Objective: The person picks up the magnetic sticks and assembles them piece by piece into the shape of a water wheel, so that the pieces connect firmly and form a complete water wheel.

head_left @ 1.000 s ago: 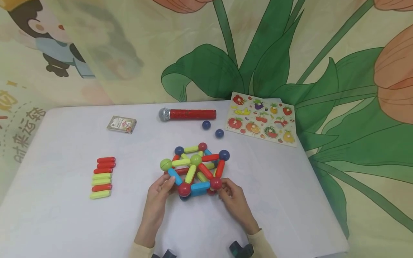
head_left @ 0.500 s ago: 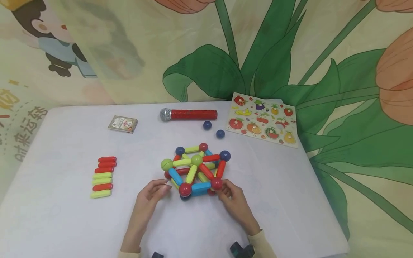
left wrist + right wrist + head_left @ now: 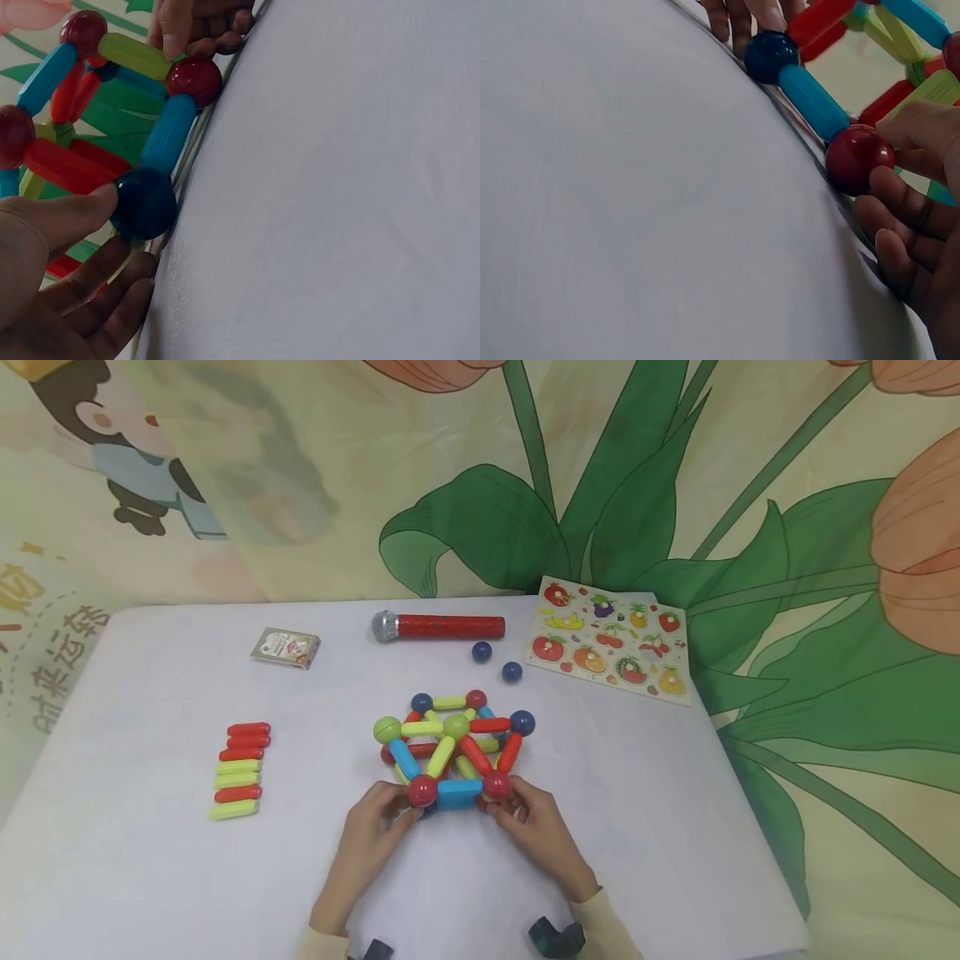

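A magnetic ball-and-rod structure point(image 3: 460, 794) stands on the white table between both hands, its colored rods joined by red, blue and green balls. At its lower front left corner, my left hand point(image 3: 371, 827) pinches a dark blue ball point(image 3: 144, 204) between thumb and fingers. My right hand point(image 3: 543, 835) holds a red ball point(image 3: 859, 160) at the lower front right corner, the thumb on top and fingers beside it. A blue rod point(image 3: 814, 101) links these two balls. In the head view the upper front balls and rod partly cover the lower ones.
Several red and yellow-green rods point(image 3: 238, 767) lie in a column on the left. Behind the structure are two loose blue balls point(image 3: 512, 672), a red microphone point(image 3: 450, 627) and a small box point(image 3: 286, 647). A fruit puzzle board point(image 3: 609, 639) lies at the back right.
My left hand left the structure's left side, drew back, then came in to the lower front left ball. The structure has shifted slightly, its front edge now a little further left. My right hand stays at its corner.
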Available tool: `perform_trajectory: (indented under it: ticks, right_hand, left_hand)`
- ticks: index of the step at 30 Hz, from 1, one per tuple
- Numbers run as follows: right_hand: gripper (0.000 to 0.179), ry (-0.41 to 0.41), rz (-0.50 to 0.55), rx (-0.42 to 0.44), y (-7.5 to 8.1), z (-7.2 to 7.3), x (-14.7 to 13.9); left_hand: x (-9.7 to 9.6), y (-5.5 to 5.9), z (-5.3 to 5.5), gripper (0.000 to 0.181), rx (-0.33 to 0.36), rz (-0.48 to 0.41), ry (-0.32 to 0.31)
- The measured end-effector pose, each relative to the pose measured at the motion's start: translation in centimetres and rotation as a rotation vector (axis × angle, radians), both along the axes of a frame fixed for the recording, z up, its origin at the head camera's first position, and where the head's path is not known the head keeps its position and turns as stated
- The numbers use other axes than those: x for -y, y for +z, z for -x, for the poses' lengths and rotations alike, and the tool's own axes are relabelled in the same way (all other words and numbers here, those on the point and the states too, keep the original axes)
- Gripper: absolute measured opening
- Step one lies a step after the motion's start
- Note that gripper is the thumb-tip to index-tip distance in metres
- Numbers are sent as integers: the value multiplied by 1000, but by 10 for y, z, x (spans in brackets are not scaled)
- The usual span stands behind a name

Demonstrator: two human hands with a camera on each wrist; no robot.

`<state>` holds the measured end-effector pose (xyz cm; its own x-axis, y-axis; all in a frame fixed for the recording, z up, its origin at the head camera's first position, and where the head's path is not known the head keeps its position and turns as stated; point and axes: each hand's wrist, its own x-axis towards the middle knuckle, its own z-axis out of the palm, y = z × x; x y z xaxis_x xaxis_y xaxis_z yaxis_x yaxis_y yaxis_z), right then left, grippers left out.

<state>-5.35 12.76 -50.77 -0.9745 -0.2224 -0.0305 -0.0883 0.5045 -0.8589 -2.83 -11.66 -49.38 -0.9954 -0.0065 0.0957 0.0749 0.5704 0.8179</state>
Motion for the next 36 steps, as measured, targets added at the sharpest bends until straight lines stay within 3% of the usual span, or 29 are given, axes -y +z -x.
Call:
perform_trajectory:
  ticks: [6, 12, 20, 25, 28, 31, 34, 36]
  right_hand:
    - [27, 14, -20, -44, -1, 2, 10]
    - [29, 5, -74, -53, 1, 0, 15]
    - [32, 7, -187, -119, 1, 2, 20]
    - [33, 1, -253, -160, -2, 2, 22]
    - [34, 4, -282, -173, -2, 1, 22]
    - [36, 8, -321, -175, -1, 1, 23]
    - [37, 18, -356, -170, 1, 1, 23]
    - [36, 23, -380, -165, 2, 2, 21]
  left_hand:
    - [6, 2, 6, 26, 20, 44, 34]
    - [30, 2, -1, 27, 72, 102, 80]
    - [95, 8, -19, 29, -12, 300, 354]
    - [121, 12, -29, 34, 57, 414, 479]
    - [128, 12, -32, 36, 124, 434, 511]
    - [131, 10, -31, 36, 149, 432, 524]
    - [130, 9, -30, 35, 137, 421, 536]
    - [125, 9, -28, 33, 87, 400, 523]
